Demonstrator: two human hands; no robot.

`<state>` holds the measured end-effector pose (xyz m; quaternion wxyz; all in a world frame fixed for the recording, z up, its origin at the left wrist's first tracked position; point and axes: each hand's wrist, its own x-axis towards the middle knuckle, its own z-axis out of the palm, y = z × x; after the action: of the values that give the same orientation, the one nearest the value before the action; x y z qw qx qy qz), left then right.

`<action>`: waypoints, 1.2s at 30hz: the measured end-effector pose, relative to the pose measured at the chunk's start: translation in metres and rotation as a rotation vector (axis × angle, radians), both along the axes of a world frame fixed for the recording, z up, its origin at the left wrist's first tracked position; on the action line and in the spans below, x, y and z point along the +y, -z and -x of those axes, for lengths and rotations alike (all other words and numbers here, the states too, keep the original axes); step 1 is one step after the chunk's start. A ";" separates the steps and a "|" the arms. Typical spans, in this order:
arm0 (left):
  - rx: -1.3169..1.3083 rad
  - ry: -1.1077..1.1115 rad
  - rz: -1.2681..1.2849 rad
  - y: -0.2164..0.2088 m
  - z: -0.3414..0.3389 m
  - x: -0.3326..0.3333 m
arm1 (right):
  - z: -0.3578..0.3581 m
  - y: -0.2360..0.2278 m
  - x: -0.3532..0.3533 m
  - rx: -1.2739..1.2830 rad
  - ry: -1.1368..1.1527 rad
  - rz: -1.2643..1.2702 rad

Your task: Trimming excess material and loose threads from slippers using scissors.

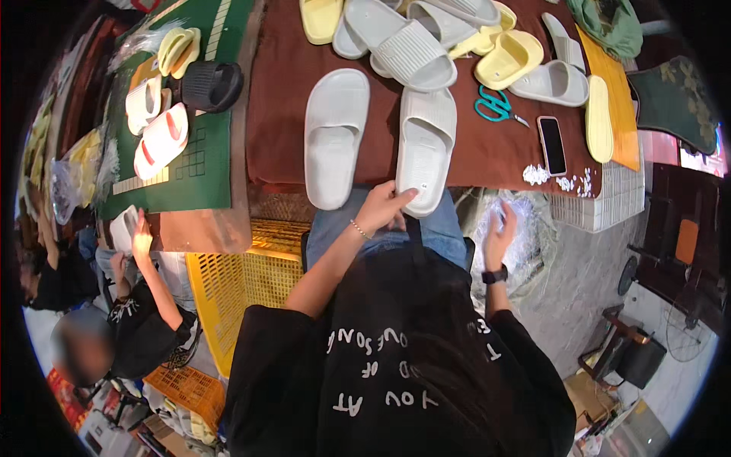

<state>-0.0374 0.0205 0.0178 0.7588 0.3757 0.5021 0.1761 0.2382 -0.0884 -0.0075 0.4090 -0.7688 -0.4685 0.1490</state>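
Observation:
My left hand point(387, 207), a beaded bracelet on its wrist, is closed on the heel of a light grey slide slipper point(426, 152), thumb on the footbed. The heel overhangs the table's near edge. Just left of it, another grey slipper point(335, 141) lies on the brown table cover, and my hand is apart from it. My right hand point(500, 228), with a dark watch, is raised beside a pile of clear plastic point(525, 236) at the table's right front. Its fingers are apart and I see nothing between them.
Grey slippers point(415, 53) and yellow slippers point(512, 61) are heaped at the back. Teal scissors point(493, 105), a phone point(552, 145) and small white pieces point(535, 174) lie right. On the left, a co-worker's hand point(142, 236) holds a white slipper point(124, 228) near a yellow crate point(217, 305).

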 end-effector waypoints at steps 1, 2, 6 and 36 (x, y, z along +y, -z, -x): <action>-0.093 0.016 0.021 0.000 -0.010 -0.007 | 0.015 -0.008 0.011 -0.019 -0.093 -0.055; -0.177 0.016 0.043 0.001 -0.014 -0.012 | 0.042 -0.038 0.027 -0.036 -0.224 -0.090; -0.242 0.112 0.086 0.023 -0.021 -0.020 | 0.076 -0.046 0.043 -0.016 -0.395 -0.031; -0.174 0.105 0.078 0.015 -0.023 -0.021 | 0.075 -0.027 0.054 -0.126 -0.422 -0.076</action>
<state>-0.0147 -0.0005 0.0032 0.8216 0.3552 0.4205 0.1483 0.1628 -0.0348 0.0193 0.3676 -0.6454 -0.6488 0.1653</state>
